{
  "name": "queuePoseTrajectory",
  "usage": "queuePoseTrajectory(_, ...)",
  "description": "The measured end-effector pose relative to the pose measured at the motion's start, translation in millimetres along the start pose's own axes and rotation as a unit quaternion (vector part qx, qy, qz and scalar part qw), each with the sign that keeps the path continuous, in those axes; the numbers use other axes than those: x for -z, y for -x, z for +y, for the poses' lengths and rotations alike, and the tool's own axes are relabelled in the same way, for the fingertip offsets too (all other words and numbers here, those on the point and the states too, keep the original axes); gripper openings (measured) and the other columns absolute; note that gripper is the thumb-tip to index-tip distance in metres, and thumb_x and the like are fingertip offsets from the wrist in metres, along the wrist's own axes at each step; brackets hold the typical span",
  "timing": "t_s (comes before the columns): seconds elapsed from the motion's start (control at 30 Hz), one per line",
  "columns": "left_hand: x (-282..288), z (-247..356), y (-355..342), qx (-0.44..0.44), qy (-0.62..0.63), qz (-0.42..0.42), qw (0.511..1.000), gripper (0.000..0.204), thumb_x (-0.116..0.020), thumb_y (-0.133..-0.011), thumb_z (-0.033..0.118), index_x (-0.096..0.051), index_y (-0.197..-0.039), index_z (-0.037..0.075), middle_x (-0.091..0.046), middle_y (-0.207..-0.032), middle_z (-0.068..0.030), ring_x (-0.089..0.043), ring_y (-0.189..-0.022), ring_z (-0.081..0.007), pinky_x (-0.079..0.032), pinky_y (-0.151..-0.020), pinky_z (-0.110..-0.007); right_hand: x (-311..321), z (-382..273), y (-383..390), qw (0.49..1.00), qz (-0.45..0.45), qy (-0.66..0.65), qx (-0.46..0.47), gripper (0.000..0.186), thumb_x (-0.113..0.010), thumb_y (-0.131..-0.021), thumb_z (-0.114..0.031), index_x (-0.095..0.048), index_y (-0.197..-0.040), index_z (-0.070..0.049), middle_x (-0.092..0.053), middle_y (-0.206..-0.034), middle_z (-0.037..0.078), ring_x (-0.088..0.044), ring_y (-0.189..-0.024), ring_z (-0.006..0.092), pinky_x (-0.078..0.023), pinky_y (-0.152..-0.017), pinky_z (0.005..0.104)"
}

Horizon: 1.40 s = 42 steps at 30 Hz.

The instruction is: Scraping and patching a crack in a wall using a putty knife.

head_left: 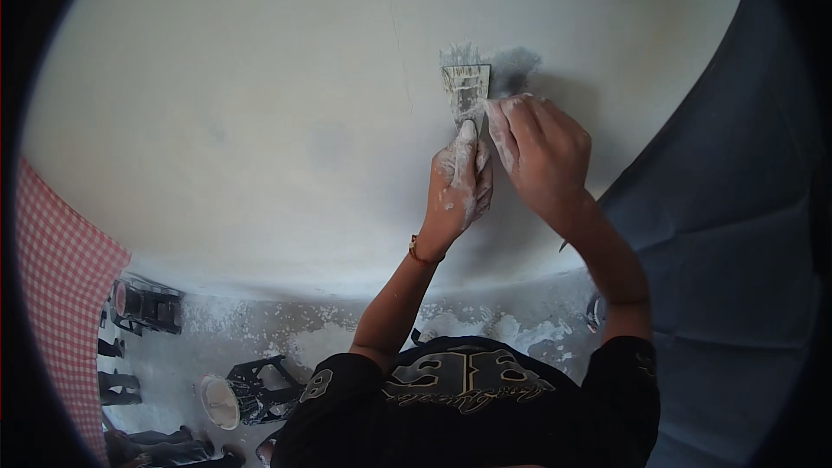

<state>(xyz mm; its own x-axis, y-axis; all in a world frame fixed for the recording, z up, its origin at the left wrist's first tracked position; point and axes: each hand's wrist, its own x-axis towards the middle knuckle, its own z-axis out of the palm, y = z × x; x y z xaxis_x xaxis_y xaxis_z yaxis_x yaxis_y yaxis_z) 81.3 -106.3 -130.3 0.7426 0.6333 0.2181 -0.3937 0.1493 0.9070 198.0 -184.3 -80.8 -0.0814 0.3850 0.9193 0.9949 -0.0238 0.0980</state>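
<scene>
A putty knife [466, 87] with a wide, putty-smeared blade lies flat against the pale wall [260, 104]. Its blade sits on a grey patch of fresh putty [513, 65]. My left hand [458, 189], dusted white, grips the handle from below with the forefinger stretched up along it. My right hand [542, 152] is just to the right, its fingertips pressing on the lower part of the blade and handle. Both forearms rise from the lower edge.
A grey-blue wall section [728, 234] stands to the right. A red checked cloth [61, 295] hangs at the left. Below, the floor [329, 329] is spattered white, with a white-filled bucket [221, 400] and dark tools beside it.
</scene>
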Motion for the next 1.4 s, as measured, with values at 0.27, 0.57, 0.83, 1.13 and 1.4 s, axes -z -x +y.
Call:
queuePoseTrajectory(0.27, -6, 18, 4, 0.008, 0.016, -0.011, 1.0, 0.047, -0.042, -0.111, 0.047, -0.044, -0.079, 0.013, -0.038, -0.053, 0.0039, -0.03, -0.04, -0.0062, -0.024, -0.038, -0.025, 4, 42, -16, 0.972, -0.056, -0.183, 0.135, 0.019, -0.075, -0.08, -0.016, -0.059, -0.084, -0.005, -0.067, -0.087, 0.007, -0.066, -0.068, 0.0215, -0.054, -0.059, 0.038)
queuePoseTrajectory(0.57, 2, 30, 11, 0.034, 0.049, -0.035, 0.998, 0.044, -0.043, -0.111, 0.045, -0.045, -0.082, 0.013, -0.038, -0.053, 0.0033, -0.03, -0.04, -0.0064, -0.025, -0.038, -0.025, 26, 41, -74, 0.924, -0.116, 0.145, 0.335, 0.025, -0.073, -0.087, -0.02, -0.073, -0.109, -0.009, -0.072, -0.103, 0.012, -0.071, -0.091, 0.0263, -0.057, -0.073, 0.0348)
queuePoseTrajectory(0.83, 2, 63, 6, -0.007, 0.018, -0.005, 1.0, 0.04, -0.042, -0.112, 0.037, -0.046, -0.084, 0.01, -0.04, -0.055, 0.0029, -0.033, -0.042, -0.0068, -0.027, -0.039, -0.026, 8, 26, -94, 0.888, -0.093, 0.012, 0.45, 0.027, -0.066, -0.081, -0.011, -0.076, -0.098, 0.007, -0.068, -0.129, 0.021, -0.059, -0.131, 0.0342, -0.048, -0.114, 0.0464)
queuePoseTrajectory(1.13, -9, 86, 15, -0.023, 0.016, 0.009, 1.0, 0.04, -0.039, -0.112, 0.04, -0.043, -0.085, 0.011, -0.035, -0.056, 0.0045, -0.027, -0.041, -0.0053, -0.02, -0.037, -0.024, 5, 23, -110, 0.892, -0.058, -0.064, 0.443, 0.042, -0.062, -0.078, -0.007, -0.068, -0.113, 0.016, -0.066, -0.129, 0.026, -0.063, -0.125, 0.0391, -0.053, -0.108, 0.0471)
queuePoseTrajectory(1.4, -9, 112, 19, -0.01, 0.046, -0.004, 0.999, 0.038, -0.037, -0.113, 0.034, -0.043, -0.084, 0.01, -0.033, -0.053, 0.0041, -0.025, -0.039, -0.0058, -0.018, -0.035, -0.024, 11, 6, -132, 0.909, -0.014, -0.018, 0.417, 0.027, -0.064, -0.084, -0.007, -0.071, -0.102, 0.012, -0.07, -0.122, 0.026, -0.067, -0.12, 0.038, -0.056, -0.104, 0.0454)
